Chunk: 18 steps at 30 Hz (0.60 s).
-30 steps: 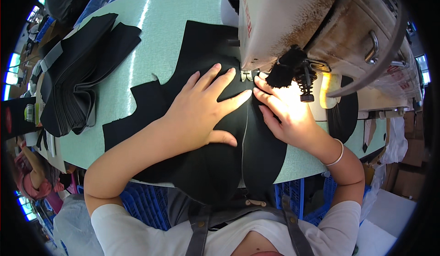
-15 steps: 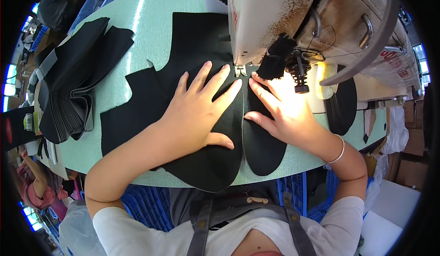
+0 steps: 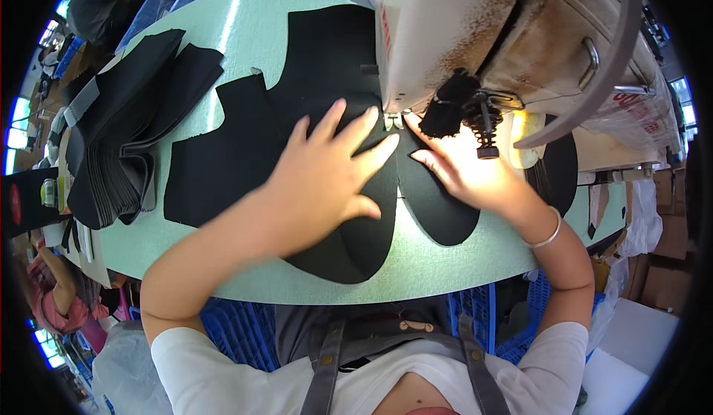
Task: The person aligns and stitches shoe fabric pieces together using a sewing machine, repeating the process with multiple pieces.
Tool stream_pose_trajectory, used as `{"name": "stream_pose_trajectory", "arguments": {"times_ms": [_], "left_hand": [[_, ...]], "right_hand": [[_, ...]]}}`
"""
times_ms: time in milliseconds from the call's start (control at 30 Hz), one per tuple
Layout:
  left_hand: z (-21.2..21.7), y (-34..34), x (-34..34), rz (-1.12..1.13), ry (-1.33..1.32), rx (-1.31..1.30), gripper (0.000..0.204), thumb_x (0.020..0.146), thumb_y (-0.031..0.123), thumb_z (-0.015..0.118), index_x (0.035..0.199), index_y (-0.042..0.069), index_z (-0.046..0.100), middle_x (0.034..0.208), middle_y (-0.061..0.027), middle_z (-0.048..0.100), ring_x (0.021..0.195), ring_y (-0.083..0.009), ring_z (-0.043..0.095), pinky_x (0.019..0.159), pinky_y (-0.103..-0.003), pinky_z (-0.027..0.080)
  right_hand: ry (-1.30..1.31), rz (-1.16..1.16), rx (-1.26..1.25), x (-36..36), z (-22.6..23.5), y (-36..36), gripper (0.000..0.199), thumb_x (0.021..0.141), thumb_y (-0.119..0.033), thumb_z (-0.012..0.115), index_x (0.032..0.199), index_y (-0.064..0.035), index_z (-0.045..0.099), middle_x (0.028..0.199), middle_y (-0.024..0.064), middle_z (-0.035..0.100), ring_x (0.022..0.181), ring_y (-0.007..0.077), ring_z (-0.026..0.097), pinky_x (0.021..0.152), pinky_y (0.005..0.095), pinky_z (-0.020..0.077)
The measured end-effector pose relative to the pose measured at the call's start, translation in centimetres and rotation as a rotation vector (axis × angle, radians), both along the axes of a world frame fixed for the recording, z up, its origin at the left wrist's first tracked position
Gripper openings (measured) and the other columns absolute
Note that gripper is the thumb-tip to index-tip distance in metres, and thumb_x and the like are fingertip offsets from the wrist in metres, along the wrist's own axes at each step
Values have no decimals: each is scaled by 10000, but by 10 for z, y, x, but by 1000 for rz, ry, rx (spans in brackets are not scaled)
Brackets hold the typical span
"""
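A black fabric piece point(image 3: 223, 174) lies flat on the pale green bench point(image 3: 423, 278), its inner edge under the presser foot point(image 3: 394, 121) of the sewing machine point(image 3: 445, 36). The work looks partway through: a faint line runs from the foot toward the person, and its two edges meet for a short stretch. Below that they part around a wedge of bare bench, so the nearer stretch appears unjoined. How much is stitched beyond the foot, I cannot tell; the machine hides part of it.

The left grip point(image 3: 316, 181) is spread wide, palm down over the larger panel, and slightly blurred. The right grip point(image 3: 475, 174) sits by the foot, thumb apart from forefinger, pinching nothing between them (lamp glare washes out most of its back).

The fabric is matte, smooth and supple-looking, with two rounded lobes at the near end, the left broader, and squared, stepped outlines at the far left. A thick stack of similar black pieces point(image 3: 126, 110), folded in leaves and wrapped by a grey band point(image 3: 83, 102), rests to the left. The machine's casing is off-white, scuffed with brown; a dark coiled spring point(image 3: 486, 129) and a fuzzy black pad point(image 3: 448, 110) hang before it.
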<state>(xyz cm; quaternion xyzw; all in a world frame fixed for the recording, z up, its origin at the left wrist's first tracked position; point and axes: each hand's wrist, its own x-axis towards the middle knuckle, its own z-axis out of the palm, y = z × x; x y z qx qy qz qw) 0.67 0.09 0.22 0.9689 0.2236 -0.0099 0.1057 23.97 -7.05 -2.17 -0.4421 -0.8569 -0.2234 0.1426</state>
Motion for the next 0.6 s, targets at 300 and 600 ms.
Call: {"name": "stream_pose_trajectory", "arguments": {"times_ms": [300,600], "left_hand": [[10,6,-11,-79,9,-60,845,681,493,758,1413,192,462,1416,-150,408,1387,-430,252,1091,-595,272],[-15,19,-8,-75,-109,-13,789,701,573,712,1378,219,517,1495,-176,333,1369,-488,268,1084,-598,292]], "right_hand": [[480,-83,-403,-12,-7,-3,515,879,-222,672,1335,-29,530,1108,169,639,938,305,592,908,402,452],[454,-10,-360,-4,-13,11,496,911,-174,642,1364,-36,498,856,123,652,741,241,604,755,369,474]]}}
